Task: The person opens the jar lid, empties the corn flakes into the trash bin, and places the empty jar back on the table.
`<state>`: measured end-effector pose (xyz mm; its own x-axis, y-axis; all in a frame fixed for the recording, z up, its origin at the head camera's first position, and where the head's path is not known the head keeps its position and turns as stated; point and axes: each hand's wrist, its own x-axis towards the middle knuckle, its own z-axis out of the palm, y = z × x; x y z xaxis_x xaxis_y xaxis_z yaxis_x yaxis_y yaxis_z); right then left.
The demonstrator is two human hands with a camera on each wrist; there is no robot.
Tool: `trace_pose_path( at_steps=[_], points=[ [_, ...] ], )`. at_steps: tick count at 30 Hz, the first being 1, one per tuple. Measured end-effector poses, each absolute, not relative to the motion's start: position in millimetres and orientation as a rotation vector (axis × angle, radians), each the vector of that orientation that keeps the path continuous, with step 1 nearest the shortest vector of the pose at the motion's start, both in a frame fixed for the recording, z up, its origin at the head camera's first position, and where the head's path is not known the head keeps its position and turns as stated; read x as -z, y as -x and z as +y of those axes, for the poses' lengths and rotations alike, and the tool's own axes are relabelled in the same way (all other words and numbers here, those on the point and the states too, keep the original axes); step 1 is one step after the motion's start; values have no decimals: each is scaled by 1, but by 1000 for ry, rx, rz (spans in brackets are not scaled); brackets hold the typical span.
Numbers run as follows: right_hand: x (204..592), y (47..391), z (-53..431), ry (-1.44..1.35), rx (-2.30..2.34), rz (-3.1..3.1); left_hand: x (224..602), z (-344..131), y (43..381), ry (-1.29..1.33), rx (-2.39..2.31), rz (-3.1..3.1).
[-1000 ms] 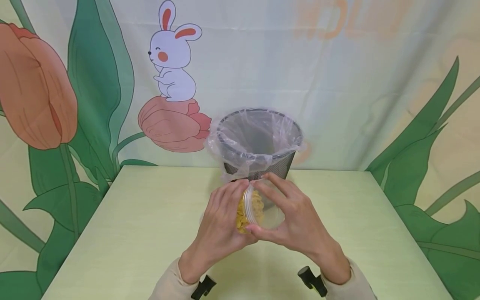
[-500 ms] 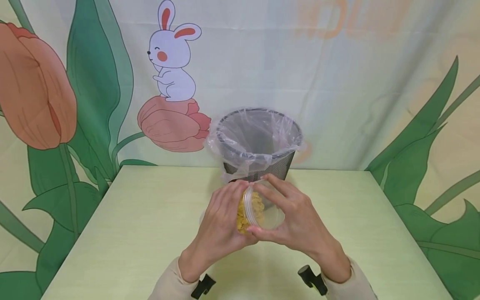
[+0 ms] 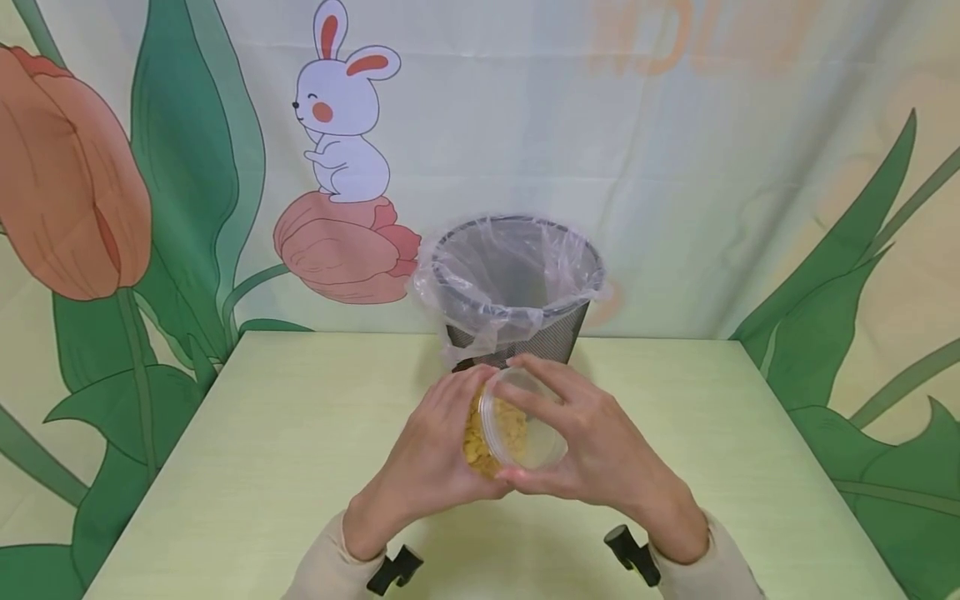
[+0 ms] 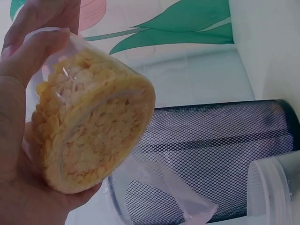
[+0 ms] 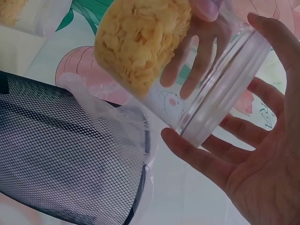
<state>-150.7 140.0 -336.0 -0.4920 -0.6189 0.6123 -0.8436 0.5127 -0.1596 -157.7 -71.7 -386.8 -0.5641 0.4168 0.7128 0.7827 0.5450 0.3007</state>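
Observation:
A clear plastic jar (image 3: 478,442) partly filled with yellow flakes is held sideways above the table, its base to the left. My left hand (image 3: 431,450) grips the body; in the left wrist view the thumb and fingers wrap the jar (image 4: 98,126) from behind its base. My right hand (image 3: 611,437) has its thumb and fingers curled round the rim of the clear lid (image 5: 225,93). That lid sits over the jar's mouth, facing right. In the right wrist view the flakes lie toward the base, with bare space near the mouth.
Directly beyond the hands, a black mesh wastebasket (image 3: 551,337) with a clear plastic liner (image 3: 495,321) stands at the back edge of the pale green table (image 3: 300,433). Another clear container (image 4: 269,192) shows at the left wrist view's lower right. A printed cloth (image 3: 675,167) hangs behind.
Both hands have shifted slightly down and the wrists have spread apart a little. The jar has turned so that more of the lid's face shows. Both grips stay in place.

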Motion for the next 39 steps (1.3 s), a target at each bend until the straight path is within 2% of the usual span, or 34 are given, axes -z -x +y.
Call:
trace_pose_path(
  at_steps=[18,27,33,39],
  points=[
    [321,140,148,-1472,-444,-2378,387,-81,158,1110,929,-2326],
    [318,133,147,-1525,-306,-2372,386,-90,157,1214,1072,-2481],
    [317,133,146,-1399,-442,-2413,385,-88,158,1163,943,-2383],
    [315,133,143,-1021,-752,-2465,385,-84,162,1005,772,-2213]
  ],
)
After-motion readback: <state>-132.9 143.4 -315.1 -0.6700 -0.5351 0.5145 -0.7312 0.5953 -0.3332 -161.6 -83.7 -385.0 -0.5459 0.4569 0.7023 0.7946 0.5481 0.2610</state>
